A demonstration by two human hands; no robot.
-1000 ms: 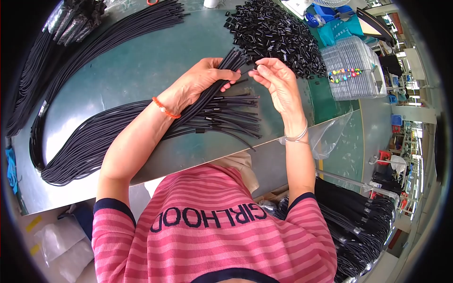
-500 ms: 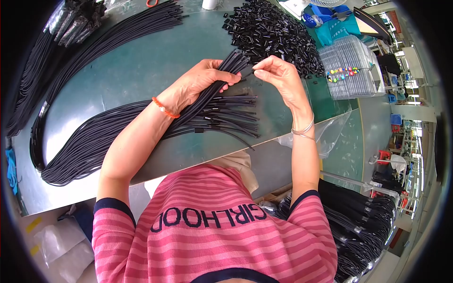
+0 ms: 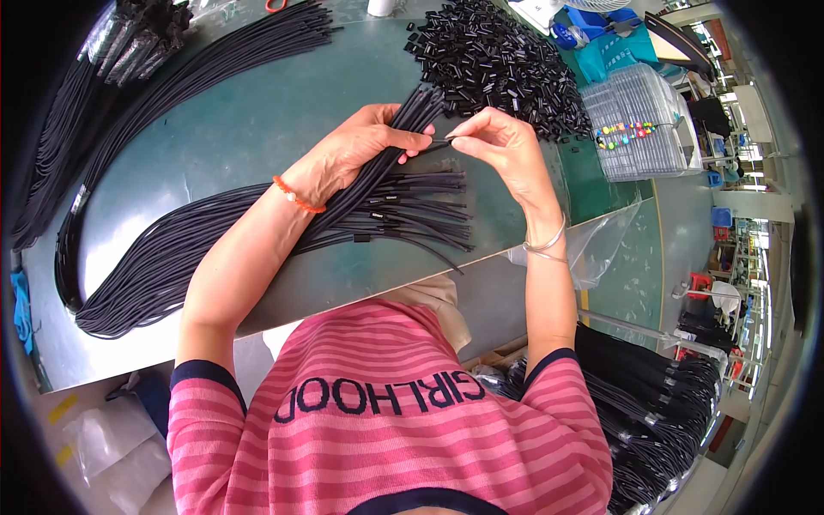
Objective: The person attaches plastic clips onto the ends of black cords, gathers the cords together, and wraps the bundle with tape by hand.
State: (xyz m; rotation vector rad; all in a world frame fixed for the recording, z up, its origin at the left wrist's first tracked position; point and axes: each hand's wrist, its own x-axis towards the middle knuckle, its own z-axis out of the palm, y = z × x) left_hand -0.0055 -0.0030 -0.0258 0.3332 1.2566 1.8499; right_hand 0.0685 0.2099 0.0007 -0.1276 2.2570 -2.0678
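Note:
My left hand (image 3: 367, 142) is closed round a bundle of black cables (image 3: 419, 110), whose cut ends stick up past the thumb. One cable end is singled out to the right of the bundle, between both hands. My right hand (image 3: 502, 148) pinches a small black sleeve at the tip of that cable; the fingers hide most of it. Below the hands lie more black cables (image 3: 189, 236), looped back on the table, some with small black sleeves (image 3: 390, 216) near their ends.
A heap of short black sleeves (image 3: 498, 69) covers the table's back right. Another long cable bundle (image 3: 215, 64) curves along the left. Clear plastic boxes (image 3: 635, 120) stand at the right edge. More black cables (image 3: 661, 412) hang at the lower right.
My right hand has moved slightly left and down, bringing its pinched fingers to the singled-out cable end. My left hand and the bundle have shifted slightly left.

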